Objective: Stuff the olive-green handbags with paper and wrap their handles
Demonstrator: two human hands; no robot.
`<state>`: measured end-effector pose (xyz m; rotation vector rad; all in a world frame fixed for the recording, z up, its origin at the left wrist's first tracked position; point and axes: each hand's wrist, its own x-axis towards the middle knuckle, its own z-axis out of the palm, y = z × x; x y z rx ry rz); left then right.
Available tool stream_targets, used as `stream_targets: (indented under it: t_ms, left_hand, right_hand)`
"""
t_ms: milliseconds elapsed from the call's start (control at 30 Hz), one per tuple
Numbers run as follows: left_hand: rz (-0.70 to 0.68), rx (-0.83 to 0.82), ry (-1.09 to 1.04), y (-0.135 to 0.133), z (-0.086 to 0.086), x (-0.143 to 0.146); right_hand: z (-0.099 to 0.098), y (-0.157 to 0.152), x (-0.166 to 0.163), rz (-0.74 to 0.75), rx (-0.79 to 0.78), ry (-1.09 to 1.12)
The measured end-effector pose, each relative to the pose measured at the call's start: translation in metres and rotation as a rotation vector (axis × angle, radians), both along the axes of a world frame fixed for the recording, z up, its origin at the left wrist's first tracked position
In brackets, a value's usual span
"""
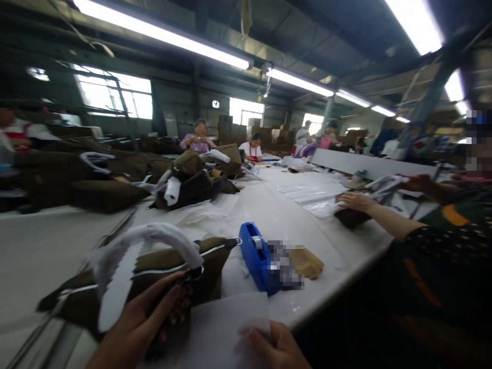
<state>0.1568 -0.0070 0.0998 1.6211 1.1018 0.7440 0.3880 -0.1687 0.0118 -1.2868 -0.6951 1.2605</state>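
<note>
You had 1 olive bag (154,277) lying on the white table (46,246) before you, your left hand (142,323) clamped on its front by the clasp; steadying it there before wrapping seemed wise. Your right hand (279,348) pinched 1 white sheet (226,328), beside 1 blue tape dispenser (257,256).

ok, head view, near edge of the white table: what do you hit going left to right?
Left hand on the olive-brown bag with white-wrapped handles → right hand on a white translucent sheet → blue plastic tape dispenser → small tan packet → co-worker's forearm.
</note>
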Motion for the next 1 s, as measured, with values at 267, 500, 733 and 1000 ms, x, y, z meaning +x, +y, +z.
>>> stream_targets:
  t_ms: [267, 500, 733, 1000]
  left_hand:
    - [0.022, -0.052, 0.039, -0.024, 0.032, 0.007]
    - [0.080, 0.428, 0.320, -0.026, 0.018, -0.008]
    - [0.048, 0.445, 0.332, -0.031, 0.027, -0.008]
    - [0.079, -0.127, -0.095, -0.055, 0.013, 0.003]
  right_hand:
    - [-0.011, 0.039, -0.031, 0.059, 0.061, -0.063]
    - [-0.018, 0.049, -0.053, -0.019, 0.068, -0.399]
    - [-0.010, 0.047, -0.064, -0.083, 0.031, -0.529]
    - [0.030, 0.057, -0.076, -0.057, 0.051, 0.267]
